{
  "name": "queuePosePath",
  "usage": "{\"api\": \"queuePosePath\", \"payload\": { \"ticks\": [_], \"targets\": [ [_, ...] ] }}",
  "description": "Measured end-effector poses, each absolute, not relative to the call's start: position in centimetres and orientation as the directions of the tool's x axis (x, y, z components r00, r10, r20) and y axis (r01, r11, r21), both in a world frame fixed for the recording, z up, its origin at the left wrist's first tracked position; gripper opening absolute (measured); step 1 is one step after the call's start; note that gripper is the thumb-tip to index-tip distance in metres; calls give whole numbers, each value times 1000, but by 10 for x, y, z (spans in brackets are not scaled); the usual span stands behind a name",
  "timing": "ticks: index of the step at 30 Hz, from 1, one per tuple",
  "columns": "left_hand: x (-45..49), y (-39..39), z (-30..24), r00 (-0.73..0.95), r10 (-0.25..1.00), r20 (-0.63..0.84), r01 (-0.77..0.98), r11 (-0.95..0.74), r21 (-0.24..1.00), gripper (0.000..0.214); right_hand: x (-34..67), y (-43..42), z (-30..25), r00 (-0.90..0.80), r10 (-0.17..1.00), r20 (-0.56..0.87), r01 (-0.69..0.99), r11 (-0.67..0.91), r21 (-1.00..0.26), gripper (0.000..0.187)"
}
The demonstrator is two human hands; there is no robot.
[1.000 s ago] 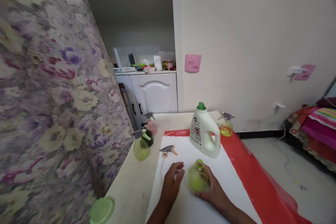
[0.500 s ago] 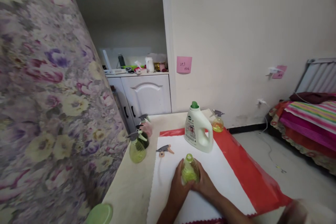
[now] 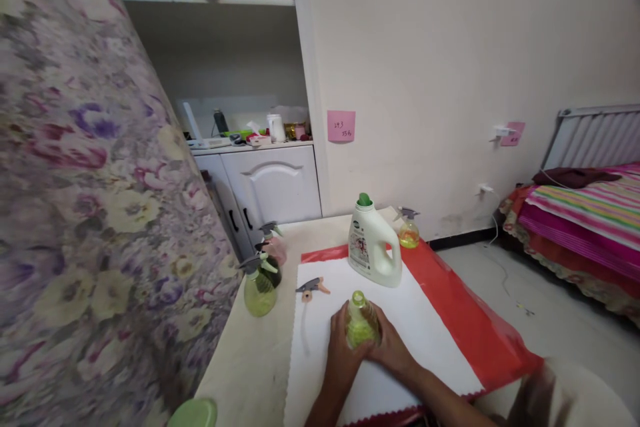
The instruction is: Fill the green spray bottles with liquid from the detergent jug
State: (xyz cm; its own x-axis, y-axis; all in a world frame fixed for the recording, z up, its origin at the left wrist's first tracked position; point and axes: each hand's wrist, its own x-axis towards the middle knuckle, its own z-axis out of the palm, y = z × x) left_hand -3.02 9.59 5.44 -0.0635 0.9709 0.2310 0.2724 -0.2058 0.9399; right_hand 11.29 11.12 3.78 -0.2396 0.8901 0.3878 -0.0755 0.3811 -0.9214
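Observation:
Between my palms is a yellow-green see-through spray bottle without its spray head, its open neck pointing up. My left hand wraps its left side and my right hand its right side; the fingers meet in front near its base. A grey and peach spray head with a thin tube lies on the white sheet, left of the bottle. Behind my hands stands a large pale green detergent jug with a green spout and a side handle.
Several spray bottles, including a green one, stand at the table's left. A bottle with orange liquid is at the back right. Red plastic hangs over the right side. A green lid sits at the front left, near the floral curtain.
The camera view has turned slightly, moving the wall and bed leftward in the picture. Both hands keep hold of the bottle in about the same place.

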Motion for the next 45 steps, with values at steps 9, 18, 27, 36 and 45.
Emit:
{"api": "queuePosePath", "payload": {
  "ticks": [9, 18, 27, 36, 45],
  "targets": [
    [-38, 97, 69, 68, 973, 220, 194, -229, 954, 85, 117, 109, 37, -234, 894, 382, 11, 396, -918, 85],
    [-38, 96, 62, 61, 971, 233, 227, -241, 944, 83, 117, 107, 40, -243, 898, 368, 122, 404, -907, 77],
    [-38, 96, 57, 3, 981, 192, 193, -189, 963, 89, 117, 105, 44, -230, 911, 343, 143, 381, -914, 80],
    [-36, 93, 60, 28, 975, 218, 227, -219, 949, 80, 129, 104, 46, -385, 838, 387, 14, 424, -906, 77],
    [-38, 94, 51, 10, 984, 178, 246, -175, 953, 89, 189, 138, 60, 16, 958, 287, -53, 287, -956, 55]
  ]
}}
